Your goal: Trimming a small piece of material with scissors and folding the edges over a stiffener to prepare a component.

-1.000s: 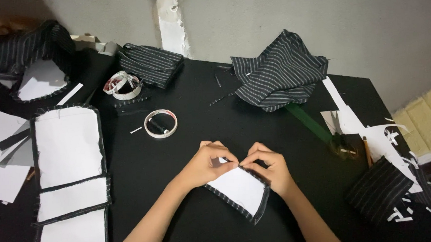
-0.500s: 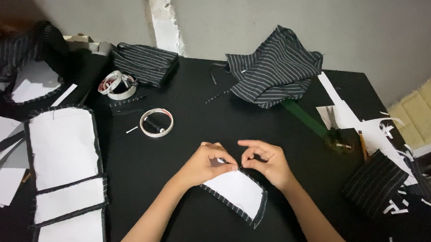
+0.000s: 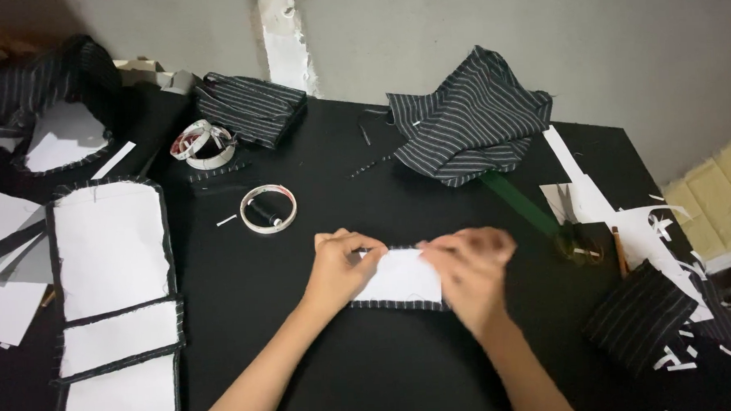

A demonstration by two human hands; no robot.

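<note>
Both hands rested on a small white rectangular panel edged with black pinstriped fabric (image 3: 402, 279), which lay flat on the black table (image 3: 389, 369) directly in front of the person. The left hand (image 3: 344, 268) was curled, thumb and fingers pinching the panel's upper left edge. The right hand (image 3: 471, 275) covered the panel's right end, fingers bent and closed on its upper edge; the exact grip was blurred.

No container held anything visible. Just beyond the left hand, a white tape ring (image 3: 269, 208) encircled a black thread spool (image 3: 263, 210). Farther beyond, a loose coil of white printed tape (image 3: 205, 145) lay near a folded stack of pinstriped fabric (image 3: 250, 108).

Well to the left of the left hand, three larger white panels with dark stitched borders (image 3: 115, 307) lay in a column, reaching the near edge of the table. Beyond the right hand, a crumpled heap of black pinstriped cloth (image 3: 468, 119) sat near the far table edge, with a green strip (image 3: 517, 203) running from it toward the right hand. To the right of the right hand lay a small folded pinstriped piece (image 3: 637, 317) and scattered white paper offcuts (image 3: 629, 214).

The widest bare stretch of table lay nearer than the hands, between the forearms and the near edge.
</note>
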